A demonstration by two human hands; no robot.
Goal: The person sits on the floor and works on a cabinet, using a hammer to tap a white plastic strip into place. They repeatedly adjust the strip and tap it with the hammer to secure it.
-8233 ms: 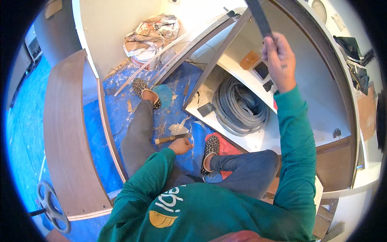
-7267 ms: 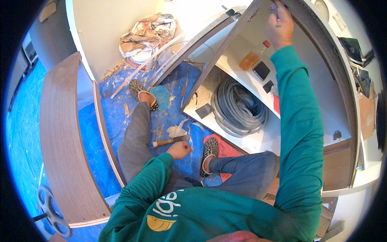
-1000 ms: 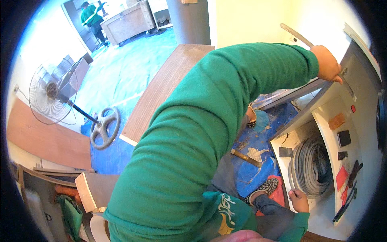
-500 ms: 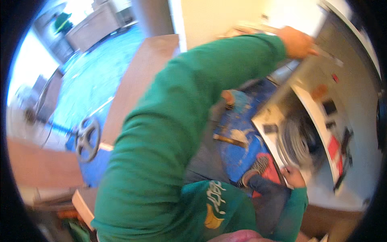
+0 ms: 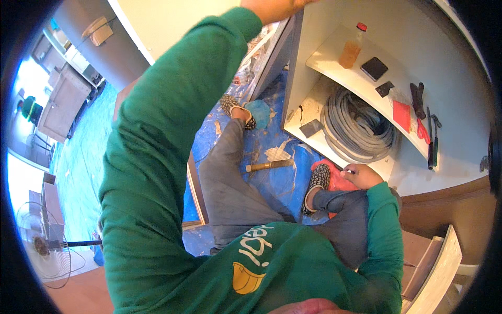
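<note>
My left arm, in a green sleeve, reaches up, and my left hand (image 5: 274,9) is cut off by the upper edge near the top of an open cabinet. Its fingertips are out of sight, so its grip does not show. Low beside the cabinet, my right hand (image 5: 364,177) has its fingers curled and thumb pressed in on something small and dark-tipped that I cannot make out. A coil of grey cable (image 5: 361,123) fills the lower compartment just beyond it. Above, a shelf (image 5: 334,55) carries a red-capped bottle (image 5: 351,48), a dark square object (image 5: 374,68) and tools.
Blue sheeting (image 5: 282,186) covers the floor, where a tool with a brown handle (image 5: 269,165) lies among scraps. Pliers with red handles (image 5: 422,131) and a slim dark tool (image 5: 431,141) rest at the shelf's near end. A fan (image 5: 44,246) stands at left.
My left hand has moved left and up, away from the cabinet's inner wall. My view has shifted; my right hand stays low by the cabinet's front edge.
</note>
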